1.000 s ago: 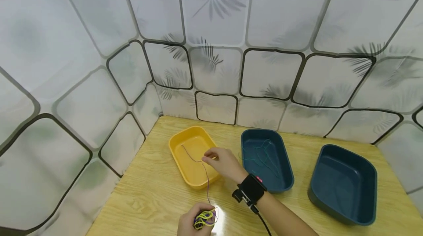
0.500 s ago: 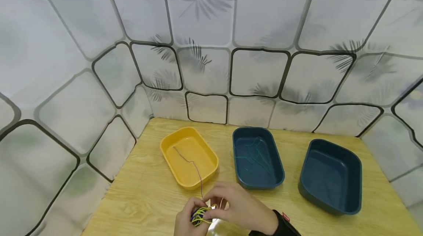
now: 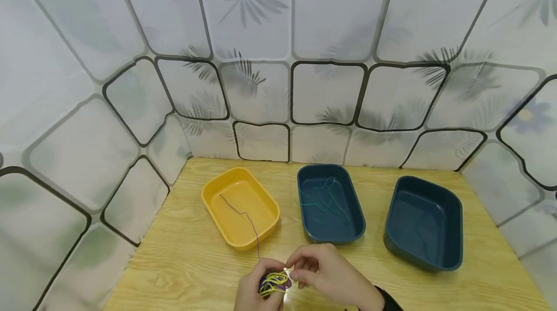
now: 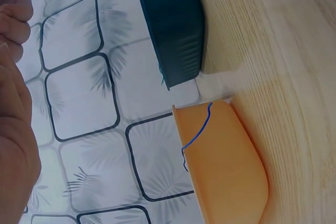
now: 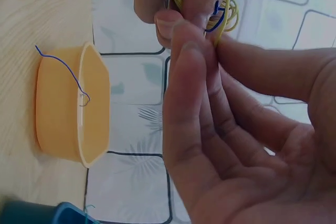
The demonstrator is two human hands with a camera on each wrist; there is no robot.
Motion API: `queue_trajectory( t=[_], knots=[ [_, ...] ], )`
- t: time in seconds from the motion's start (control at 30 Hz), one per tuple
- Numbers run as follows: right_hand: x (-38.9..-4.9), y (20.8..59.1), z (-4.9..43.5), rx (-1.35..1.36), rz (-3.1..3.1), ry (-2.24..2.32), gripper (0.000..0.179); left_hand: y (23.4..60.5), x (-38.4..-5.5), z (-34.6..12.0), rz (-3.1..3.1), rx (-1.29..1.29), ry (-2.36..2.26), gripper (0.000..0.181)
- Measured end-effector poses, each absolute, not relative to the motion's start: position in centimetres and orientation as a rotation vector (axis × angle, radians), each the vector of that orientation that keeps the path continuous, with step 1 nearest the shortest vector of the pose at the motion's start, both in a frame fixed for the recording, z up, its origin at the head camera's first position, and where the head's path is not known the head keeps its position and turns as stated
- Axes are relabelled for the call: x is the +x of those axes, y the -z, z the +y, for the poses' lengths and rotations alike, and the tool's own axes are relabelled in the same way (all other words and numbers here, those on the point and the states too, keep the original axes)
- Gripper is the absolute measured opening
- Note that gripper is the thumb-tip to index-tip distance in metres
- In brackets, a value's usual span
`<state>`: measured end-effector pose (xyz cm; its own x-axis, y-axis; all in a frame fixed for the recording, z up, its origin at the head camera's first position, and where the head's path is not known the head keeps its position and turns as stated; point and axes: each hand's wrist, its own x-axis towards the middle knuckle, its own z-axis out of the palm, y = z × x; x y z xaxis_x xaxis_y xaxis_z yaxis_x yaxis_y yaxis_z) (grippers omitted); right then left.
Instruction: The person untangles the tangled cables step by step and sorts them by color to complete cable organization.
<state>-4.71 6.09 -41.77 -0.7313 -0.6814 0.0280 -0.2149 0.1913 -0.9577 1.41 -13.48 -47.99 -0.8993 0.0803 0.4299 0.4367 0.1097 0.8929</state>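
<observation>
In the head view, my left hand (image 3: 256, 291) grips a tangled bundle of yellow and blue-purple string (image 3: 274, 282) near the table's front. Just to its right is my right hand (image 3: 324, 272), thumb and fingertips brought together at the bundle's edge. The right wrist view shows those fingertips pinching a thin yellow strand (image 5: 226, 19) that comes off the bundle. A single blue-purple string (image 3: 245, 214) lies in the yellow tray (image 3: 211, 207) and hangs over its near rim towards my left hand. Hand parts fill the left edge of the left wrist view.
A dark blue tray (image 3: 356, 224) stands right of the yellow one, with green strings (image 3: 328, 199) inside and one trailing over its left rim. Further right is a deeper dark blue bin (image 3: 424, 224). A patterned curtain (image 3: 261, 83) hangs behind the wooden table (image 3: 174, 248).
My right hand has come back from over the yellow tray to the bundle, touched it, then drawn slightly right. The blue-purple string stays in the tray. The head view has shifted a little.
</observation>
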Motion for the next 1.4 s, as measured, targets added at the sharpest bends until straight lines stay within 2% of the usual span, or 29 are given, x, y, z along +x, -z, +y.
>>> queue_trajectory(
  t=[0.17,0.4,0.63,0.77,0.93,1.1,1.33,1.4],
  knots=[
    [-4.9,42.1,6.4,-0.802,2.104,1.556,0.008,47.5,1.4,-13.3,-2.209,-0.591,1.881,0.042],
    [-4.6,42.4,6.5,-0.977,2.157,1.531,0.008,47.1,1.6,-12.9,-2.215,-0.498,2.009,0.021],
    [-4.9,42.0,6.9,-1.071,2.283,1.634,0.008,47.7,1.1,-12.7,-1.991,-0.623,1.932,0.034],
    [-5.1,41.6,7.2,-1.065,2.41,1.696,0.011,47.5,1.1,-12.9,-1.958,-0.582,1.975,0.039],
    [-5.8,41.3,8.8,-0.983,2.604,1.783,0.016,47.5,1.5,-13.9,-1.971,-0.49,1.942,0.039],
    [-8.2,42.4,12.2,-0.897,2.748,2.005,0.015,48.0,2.4,-15.7,-2.028,-0.35,1.896,0.039],
    [-8.5,38.3,14.2,-0.497,2.91,2.025,0.011,48.4,2.6,-17.0,-2.022,-0.291,1.874,0.04],
    [-8.5,38.0,14.3,-0.484,2.886,2.058,0.012,48.4,2.5,-16.9,-2.021,-0.304,1.873,0.04]
  ],
)
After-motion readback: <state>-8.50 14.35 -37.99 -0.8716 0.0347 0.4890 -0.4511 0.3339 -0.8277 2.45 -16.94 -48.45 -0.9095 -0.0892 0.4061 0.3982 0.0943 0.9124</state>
